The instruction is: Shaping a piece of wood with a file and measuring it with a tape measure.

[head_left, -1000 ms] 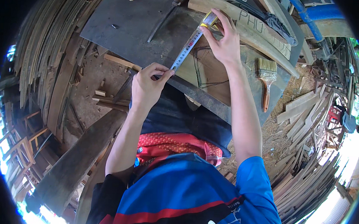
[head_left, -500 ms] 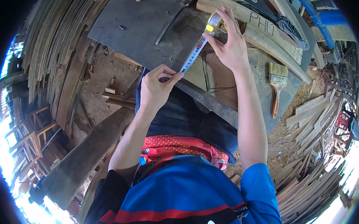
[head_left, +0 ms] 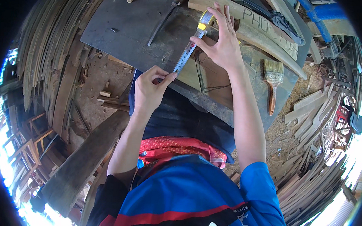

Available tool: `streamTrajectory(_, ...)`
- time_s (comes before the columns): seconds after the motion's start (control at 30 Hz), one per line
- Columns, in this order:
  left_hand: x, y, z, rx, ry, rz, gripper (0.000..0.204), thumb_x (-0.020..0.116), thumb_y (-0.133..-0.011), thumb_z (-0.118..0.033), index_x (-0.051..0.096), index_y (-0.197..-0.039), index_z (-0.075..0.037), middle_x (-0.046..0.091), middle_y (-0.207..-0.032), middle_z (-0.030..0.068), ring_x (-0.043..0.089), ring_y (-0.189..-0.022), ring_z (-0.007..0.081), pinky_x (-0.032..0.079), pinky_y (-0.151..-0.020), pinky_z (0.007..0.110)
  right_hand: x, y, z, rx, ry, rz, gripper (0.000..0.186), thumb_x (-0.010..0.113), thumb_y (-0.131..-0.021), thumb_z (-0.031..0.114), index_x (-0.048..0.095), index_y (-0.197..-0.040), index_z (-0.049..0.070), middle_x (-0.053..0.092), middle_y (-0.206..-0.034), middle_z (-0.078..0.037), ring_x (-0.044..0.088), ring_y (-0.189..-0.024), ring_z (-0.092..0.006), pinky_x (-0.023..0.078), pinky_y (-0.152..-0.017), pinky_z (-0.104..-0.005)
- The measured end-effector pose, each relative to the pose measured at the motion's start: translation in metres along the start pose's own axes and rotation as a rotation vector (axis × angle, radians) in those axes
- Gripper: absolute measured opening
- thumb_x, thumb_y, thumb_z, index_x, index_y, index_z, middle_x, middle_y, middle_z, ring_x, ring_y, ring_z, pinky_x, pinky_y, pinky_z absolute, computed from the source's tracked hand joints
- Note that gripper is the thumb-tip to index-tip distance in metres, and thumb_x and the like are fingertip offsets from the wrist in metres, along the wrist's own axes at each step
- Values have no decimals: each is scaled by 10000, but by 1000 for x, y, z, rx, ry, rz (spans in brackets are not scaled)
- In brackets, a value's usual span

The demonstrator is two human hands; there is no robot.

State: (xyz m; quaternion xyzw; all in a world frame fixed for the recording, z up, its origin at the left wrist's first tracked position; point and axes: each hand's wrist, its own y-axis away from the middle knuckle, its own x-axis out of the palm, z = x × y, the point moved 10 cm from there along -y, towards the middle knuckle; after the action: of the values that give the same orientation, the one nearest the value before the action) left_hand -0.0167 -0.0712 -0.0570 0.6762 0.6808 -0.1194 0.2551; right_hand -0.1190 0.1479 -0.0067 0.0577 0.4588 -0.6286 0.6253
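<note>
A tape measure lies at a slant across the near edge of the dark worktop (head_left: 120, 17), its yellow and clear case (head_left: 205, 21) at the far end. Its short white blade (head_left: 184, 58) is drawn out toward me. My left hand (head_left: 149, 89) pinches the blade's near end between thumb and forefinger at the worktop edge. Beside the case, my right hand (head_left: 224, 46) has its fingers stretched and spread. Its forefinger tip reaches the case's far side, and the thumb lies by the blade. Under the right wrist is a brown wooden board (head_left: 216, 80) with dark drawn lines.
A paintbrush (head_left: 273, 80) lies right of my right forearm. A curved blade tool (head_left: 164, 21) rests on the worktop's far side. Behind my right hand is a carved wooden piece (head_left: 269, 26). Stacked planks (head_left: 51, 38) stand left; wood strips (head_left: 315, 187) lie lower right.
The whole view has shifted slightly, so everything sits a little further left. My right thumb has moved off the blade's top toward its left side. The left pinch on the blade end is unchanged.
</note>
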Motion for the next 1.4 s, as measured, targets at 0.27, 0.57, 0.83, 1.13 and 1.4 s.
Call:
streamTrajectory(0.27, 0, -1, 2, -2, -2, 2, 261, 844, -894, -252, 735, -906, -15, 764, -783, 88, 647, -631, 98, 467, -590, 274, -1, -2, 7, 5, 29, 35, 1121, 955, -654, 550, 416, -1542, 129, 366, -1650, -216, 230, -1557, -484, 266, -1261, -573)
streamTrajectory(0.57, 2, 2, 3, 37, 30, -16, 255, 837, -900, -239, 721, -889, -12, 759, -777, 68, 604, -602, 81, 428, -561, 261, 3, 2, 6, -9, 42, 58, 1390, 868, -492, 828, 368, -1557, 87, 313, -1657, -271, 183, -1558, -519, 209, -1256, -642)
streamTrajectory(0.83, 3, -1, 0, 48, 53, -13, 257, 836, -905, -227, 711, -878, -3, 743, -756, 66, 580, -601, 70, 412, -558, 252, 6, 1, 1, 48, 91, 120, 1506, 769, -432, 958, 316, -1605, 128, 245, -1690, -253, 132, -1572, -505, 153, -1279, -635)
streamTrajectory(1.13, 5, 1, 4, 48, 72, -14, 248, 821, -923, -212, 703, -893, 3, 755, -779, 76, 602, -629, 72, 419, -562, 256, 8, 4, 1, 68, 92, 124, 1520, 771, -420, 960, 297, -1611, 143, 230, -1696, -249, 114, -1575, -507, 197, -1252, -673)
streamTrajectory(1.4, -1, -1, -5, 112, 50, -27, 248, 819, -926, -215, 714, -877, 4, 768, -789, 90, 625, -629, 76, 464, -583, 272, 6, 0, 3, 58, 103, 107, 1516, 764, -421, 964, 300, -1609, 144, 234, -1696, -246, 120, -1572, -510, 228, -1238, -687)
